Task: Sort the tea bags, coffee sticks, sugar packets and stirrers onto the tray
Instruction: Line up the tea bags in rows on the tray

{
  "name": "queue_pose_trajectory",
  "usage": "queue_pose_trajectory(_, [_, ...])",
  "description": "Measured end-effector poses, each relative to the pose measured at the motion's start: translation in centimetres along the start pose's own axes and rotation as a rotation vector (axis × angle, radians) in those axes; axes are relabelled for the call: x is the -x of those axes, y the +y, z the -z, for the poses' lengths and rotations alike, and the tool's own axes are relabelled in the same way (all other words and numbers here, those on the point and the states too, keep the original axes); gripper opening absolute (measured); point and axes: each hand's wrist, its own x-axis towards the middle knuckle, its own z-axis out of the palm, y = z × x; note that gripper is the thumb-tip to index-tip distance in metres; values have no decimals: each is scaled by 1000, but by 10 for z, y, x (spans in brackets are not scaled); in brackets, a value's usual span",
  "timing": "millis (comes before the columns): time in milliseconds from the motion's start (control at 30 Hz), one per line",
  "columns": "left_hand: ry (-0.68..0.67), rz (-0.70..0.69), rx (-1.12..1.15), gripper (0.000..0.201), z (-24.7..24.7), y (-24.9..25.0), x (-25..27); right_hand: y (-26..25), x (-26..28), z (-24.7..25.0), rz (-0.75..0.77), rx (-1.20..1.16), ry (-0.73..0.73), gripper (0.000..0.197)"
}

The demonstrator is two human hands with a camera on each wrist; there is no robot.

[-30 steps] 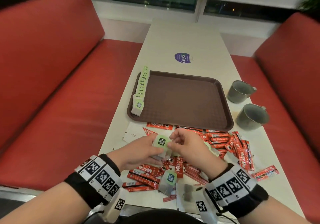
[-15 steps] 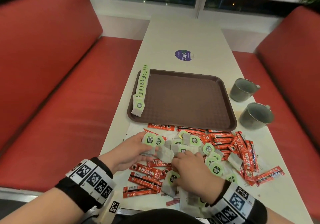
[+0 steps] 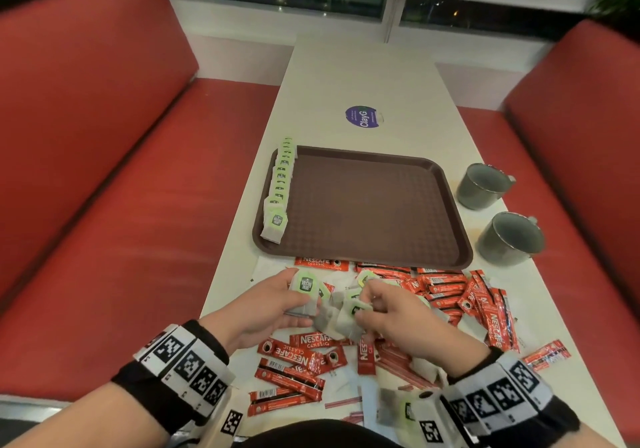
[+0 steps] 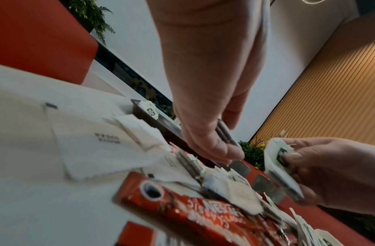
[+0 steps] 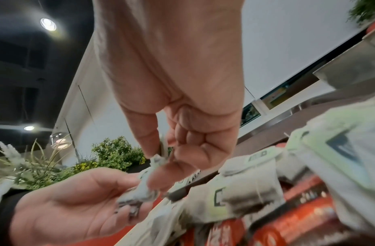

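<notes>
A brown tray lies mid-table with a row of green-labelled tea bags stacked along its left rim. Below it a pile of red coffee sticks and loose tea bags covers the table. My left hand holds a small stack of tea bags, thumb on top; the left wrist view shows their edges between thumb and fingers. My right hand pinches one tea bag just right of that stack, seen also as a tea bag in the right wrist view.
Two grey metal mugs stand right of the tray. White sugar packets lie at the pile's left. A purple sticker marks the far table. Red benches flank both sides.
My right hand has come up from the near part of the pile with a tea bag and moved left toward the stack in my left hand, which stays in place.
</notes>
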Motion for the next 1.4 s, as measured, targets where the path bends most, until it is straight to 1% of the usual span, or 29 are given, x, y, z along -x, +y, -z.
queue_pose_trajectory(133, [18,-19,26,33,7,9,-2,-13,-23,18,18,-139,95,8])
queue_pose_trajectory(200, [38,-29,46,34,14,14,-3,-21,-43,31,41,-207,125,12])
queue_pose_trajectory(300, [63,-50,95,38,26,20,-7,-36,-84,52,35,-275,196,14])
queue_pose_trajectory(433, [95,-75,128,40,41,26,-16,-64,-155,77,60,-208,302,13])
queue_pose_trajectory(533, [94,-66,157,40,48,34,-28,-81,-213,87,20,-120,337,14])
queue_pose_trajectory(667, [80,3,121,44,51,44,-55,-88,-286,92,-80,28,322,24])
queue_pose_trajectory(733, [71,39,117,42,52,49,-69,-87,-316,96,-111,122,307,23])
queue_pose_trajectory(800, [72,64,128,38,53,51,-78,-83,-341,99,-131,118,327,33])
queue_pose_trajectory(933, [127,67,155,39,61,48,-89,-80,-370,104,-157,52,321,34])
queue_pose_trajectory(1033, [144,67,161,38,65,45,-92,-78,-385,104,-133,201,297,38])
queue_pose_trajectory(1067, [139,67,158,38,65,44,-92,-77,-388,103,-134,219,317,35])
queue_pose_trajectory(1133, [127,61,155,38,65,44,-92,-76,-397,100,-138,181,373,26])
queue_pose_trajectory(1167, [120,54,156,38,65,45,-91,-76,-399,99,-138,170,398,25])
queue_pose_trajectory(1333, [89,-3,194,37,62,52,-87,-71,-402,96,-99,160,472,29])
queue_pose_trajectory(1400, [82,-31,225,36,61,56,-84,-68,-400,98,-84,158,480,29])
